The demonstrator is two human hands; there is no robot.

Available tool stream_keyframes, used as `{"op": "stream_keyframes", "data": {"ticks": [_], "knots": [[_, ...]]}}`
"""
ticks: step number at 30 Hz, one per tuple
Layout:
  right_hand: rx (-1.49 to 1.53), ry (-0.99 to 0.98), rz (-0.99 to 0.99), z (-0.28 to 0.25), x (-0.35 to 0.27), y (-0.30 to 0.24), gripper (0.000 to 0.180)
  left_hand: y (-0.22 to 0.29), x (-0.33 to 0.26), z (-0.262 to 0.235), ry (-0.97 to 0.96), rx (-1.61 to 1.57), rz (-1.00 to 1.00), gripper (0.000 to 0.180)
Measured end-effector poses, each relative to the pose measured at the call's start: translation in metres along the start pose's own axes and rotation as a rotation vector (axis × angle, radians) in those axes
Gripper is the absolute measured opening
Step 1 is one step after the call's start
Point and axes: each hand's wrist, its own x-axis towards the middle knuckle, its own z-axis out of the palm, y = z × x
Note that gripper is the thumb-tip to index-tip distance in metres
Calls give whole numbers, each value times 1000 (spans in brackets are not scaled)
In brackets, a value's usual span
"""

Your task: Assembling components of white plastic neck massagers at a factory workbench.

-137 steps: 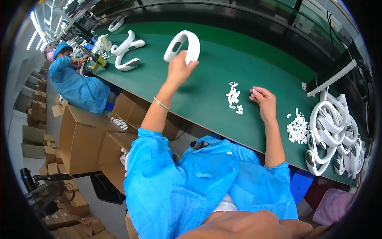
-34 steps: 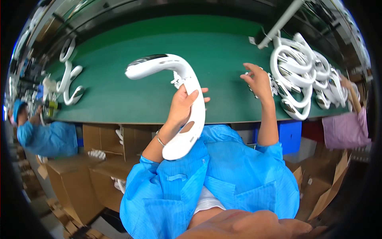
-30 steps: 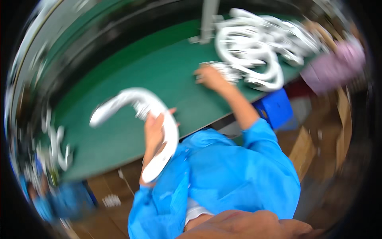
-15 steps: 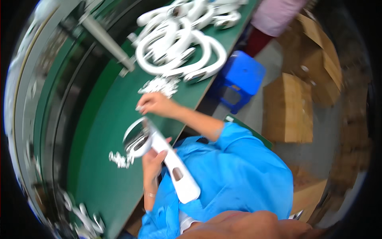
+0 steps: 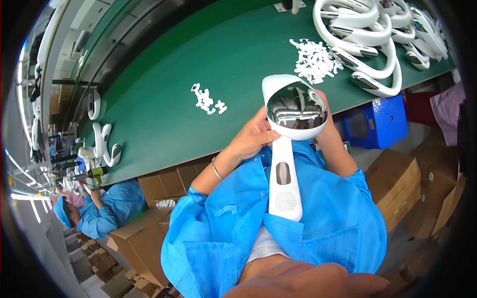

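In front of my chest is a white plastic housing (image 5: 285,174) with a long straight stem, an oval window and a patch of small holes. Its rounded upper end carries a glossy dark mirror-like panel (image 5: 297,107). My left hand (image 5: 252,135) is closed around the stem just below that end, thumb across the front. My right hand (image 5: 324,116) is at the right side of the rounded end, its fingers hidden behind it. Beyond lie a small pile of white plastic pieces (image 5: 206,101) and a larger pile of such pieces (image 5: 315,62) on the green table (image 5: 164,119).
Curved white housings (image 5: 357,47) are heaped at the table's far right. More white parts (image 5: 103,144) lie at its left end. A blue stool (image 5: 380,121) and cardboard boxes (image 5: 392,181) stand at right. Another person in blue (image 5: 107,211) works at left, near a large carton (image 5: 141,243).
My view has turned. My right hand, which was over the table pinching a small white piece, is now behind the housing's rounded end. The dark panel faces up more fully; my left hand still holds the stem.
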Motion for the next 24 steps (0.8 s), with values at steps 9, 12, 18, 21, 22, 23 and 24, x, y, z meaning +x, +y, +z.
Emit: {"op": "stream_keyframes", "data": {"ticks": [9,12,18,21,22,23,24], "knots": [[-361,-262,133,41,-22,9,29,9,-25,-10,100,450,340,74],[-536,-439,-36,18,-11,34,36,16,-34,0,213,268,267,70],[-332,-292,196,11,-7,46,54,13,-32,-20,68,75,222,68],[-240,-320,294,26,-4,42,54,8,-35,-26,-53,-130,271,66],[-212,-306,346,29,-3,39,53,7,-36,-27,-37,-126,262,68],[-332,-301,318,28,-2,39,53,6,-36,-29,-36,-131,269,68],[-451,-295,287,27,-1,38,53,4,-34,-32,-42,-109,280,70]]}}
